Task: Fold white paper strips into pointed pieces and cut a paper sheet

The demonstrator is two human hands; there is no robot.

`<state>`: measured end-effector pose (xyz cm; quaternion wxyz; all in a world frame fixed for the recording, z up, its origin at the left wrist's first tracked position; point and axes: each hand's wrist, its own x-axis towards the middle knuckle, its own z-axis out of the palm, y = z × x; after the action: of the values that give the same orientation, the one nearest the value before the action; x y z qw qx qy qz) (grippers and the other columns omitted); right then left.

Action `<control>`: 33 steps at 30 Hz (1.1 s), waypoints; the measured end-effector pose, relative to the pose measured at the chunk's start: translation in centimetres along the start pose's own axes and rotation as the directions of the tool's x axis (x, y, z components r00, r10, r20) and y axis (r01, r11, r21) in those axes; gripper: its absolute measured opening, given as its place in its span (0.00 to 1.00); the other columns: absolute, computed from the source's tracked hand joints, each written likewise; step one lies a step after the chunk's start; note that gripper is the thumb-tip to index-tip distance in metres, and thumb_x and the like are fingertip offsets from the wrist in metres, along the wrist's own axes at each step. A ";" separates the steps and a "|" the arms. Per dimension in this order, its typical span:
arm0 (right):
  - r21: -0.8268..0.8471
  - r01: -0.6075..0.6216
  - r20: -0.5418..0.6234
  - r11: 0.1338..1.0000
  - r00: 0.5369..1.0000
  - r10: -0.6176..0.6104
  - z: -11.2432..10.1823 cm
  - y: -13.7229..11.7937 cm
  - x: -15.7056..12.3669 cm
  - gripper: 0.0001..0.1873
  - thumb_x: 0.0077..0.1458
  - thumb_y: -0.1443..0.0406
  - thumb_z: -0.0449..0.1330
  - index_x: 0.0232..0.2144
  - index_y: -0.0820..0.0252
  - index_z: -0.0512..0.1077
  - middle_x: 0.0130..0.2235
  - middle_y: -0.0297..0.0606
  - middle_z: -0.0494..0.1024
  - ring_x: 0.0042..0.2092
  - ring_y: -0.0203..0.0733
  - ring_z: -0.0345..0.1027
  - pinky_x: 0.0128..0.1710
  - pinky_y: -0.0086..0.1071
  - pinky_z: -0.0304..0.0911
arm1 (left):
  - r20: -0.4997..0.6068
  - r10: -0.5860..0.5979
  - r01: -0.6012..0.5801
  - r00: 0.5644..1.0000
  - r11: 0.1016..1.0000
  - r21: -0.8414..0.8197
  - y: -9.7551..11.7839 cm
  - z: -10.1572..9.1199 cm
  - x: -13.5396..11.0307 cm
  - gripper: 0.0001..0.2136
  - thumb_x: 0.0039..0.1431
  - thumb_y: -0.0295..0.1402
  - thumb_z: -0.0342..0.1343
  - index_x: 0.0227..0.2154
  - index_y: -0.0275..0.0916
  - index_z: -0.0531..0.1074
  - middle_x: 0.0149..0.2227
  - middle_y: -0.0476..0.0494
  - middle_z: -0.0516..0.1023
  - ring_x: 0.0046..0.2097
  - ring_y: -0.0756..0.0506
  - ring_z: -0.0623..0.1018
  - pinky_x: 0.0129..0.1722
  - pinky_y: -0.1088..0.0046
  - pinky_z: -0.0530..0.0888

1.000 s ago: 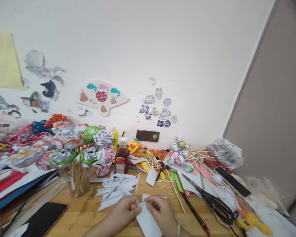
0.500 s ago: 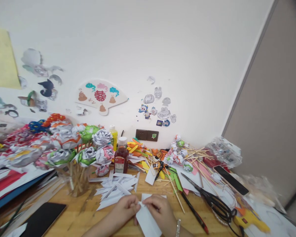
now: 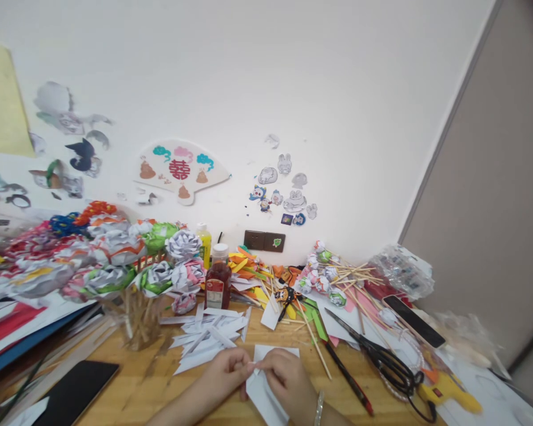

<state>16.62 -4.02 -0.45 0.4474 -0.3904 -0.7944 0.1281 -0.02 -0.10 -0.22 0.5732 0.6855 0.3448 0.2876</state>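
A piece of white paper point(image 3: 263, 400) with a folded-looking top end is held between my two hands, low in the middle of the view. My left hand point(image 3: 231, 368) pinches its upper left corner, thumb and fingers together. From the other side, my right hand point(image 3: 288, 375) grips the same end, its fingers curled over the edge; a band circles that wrist. Just behind my hands another white sheet point(image 3: 277, 351) lies on the wooden table. Beyond my left hand is a pile of folded white paper strips point(image 3: 211, 337).
Paper flowers point(image 3: 115, 254) on sticks fill a clear jar at left, near a black tablet-like slab point(image 3: 77, 390). Behind the strips stands a red bottle point(image 3: 217, 284). Scissors point(image 3: 382, 361), a red-tipped pen point(image 3: 350, 378), a yellow glue gun point(image 3: 450, 390) and a phone point(image 3: 415, 321) lie at right.
My right hand's fingers have curled further over the paper's top end, while the left hand keeps its pinch. The camera view has shifted slightly.
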 end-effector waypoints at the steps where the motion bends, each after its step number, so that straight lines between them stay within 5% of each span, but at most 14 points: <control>1: 0.004 -0.010 -0.007 1.000 1.000 0.010 0.0 -0.1 0.0 0.14 0.49 0.73 0.49 0.31 0.57 0.72 0.28 0.37 0.74 0.32 0.38 0.67 0.32 0.30 0.62 | -0.005 0.001 -0.001 1.000 1.000 0.018 0.1 0.1 0.0 0.21 0.42 0.55 0.50 0.18 0.39 0.60 0.14 0.54 0.66 0.20 0.50 0.67 0.21 0.77 0.60; 9: 0.122 -0.253 0.048 0.960 0.967 0.248 0.3 0.2 0.2 0.06 0.51 0.67 0.52 0.28 0.61 0.68 0.24 0.32 0.70 0.26 0.34 0.63 0.24 0.25 0.56 | -0.084 0.044 -0.024 0.995 0.972 0.234 1.3 0.7 -0.5 0.16 0.46 0.46 0.49 0.16 0.39 0.59 0.15 0.56 0.59 0.20 0.52 0.60 0.21 0.77 0.56; 12: -0.001 -0.259 0.050 0.966 0.965 0.259 0.6 0.6 0.3 0.10 0.50 0.66 0.53 0.19 0.61 0.67 0.20 0.30 0.66 0.24 0.33 0.58 0.24 0.25 0.52 | -0.094 0.056 -0.026 0.994 0.954 0.299 1.4 0.8 -0.6 0.14 0.47 0.42 0.48 0.15 0.39 0.59 0.15 0.56 0.58 0.20 0.52 0.58 0.21 0.77 0.55; 20: -0.091 -0.195 0.065 0.976 0.977 0.202 0.6 0.6 0.0 0.09 0.51 0.67 0.50 0.21 0.60 0.66 0.23 0.33 0.69 0.27 0.35 0.60 0.28 0.26 0.54 | -0.109 0.065 -0.025 0.992 0.943 0.332 0.9 1.0 -0.3 0.12 0.47 0.41 0.48 0.16 0.40 0.58 0.16 0.57 0.55 0.21 0.52 0.57 0.21 0.77 0.54; 28: -0.065 -0.209 0.069 0.976 0.974 0.214 0.5 0.5 0.1 0.08 0.51 0.67 0.50 0.23 0.60 0.65 0.24 0.32 0.69 0.28 0.35 0.61 0.28 0.26 0.54 | -0.063 0.050 -0.033 0.997 0.970 0.242 0.6 0.7 -0.1 0.18 0.47 0.50 0.45 0.17 0.40 0.57 0.14 0.56 0.59 0.18 0.52 0.61 0.19 0.78 0.56; 33: -0.037 -0.269 0.056 0.963 0.961 0.270 0.6 0.8 0.2 0.08 0.50 0.68 0.52 0.20 0.60 0.65 0.21 0.30 0.67 0.26 0.34 0.60 0.26 0.26 0.52 | -0.065 0.040 -0.025 0.997 0.975 0.219 0.2 0.9 -0.1 0.16 0.47 0.48 0.46 0.18 0.40 0.56 0.15 0.57 0.58 0.18 0.51 0.63 0.19 0.77 0.57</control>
<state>16.49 -3.25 -1.14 0.3958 -0.4973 -0.7488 0.1879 0.64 -0.71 -0.18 0.4776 0.7393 0.3827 0.2807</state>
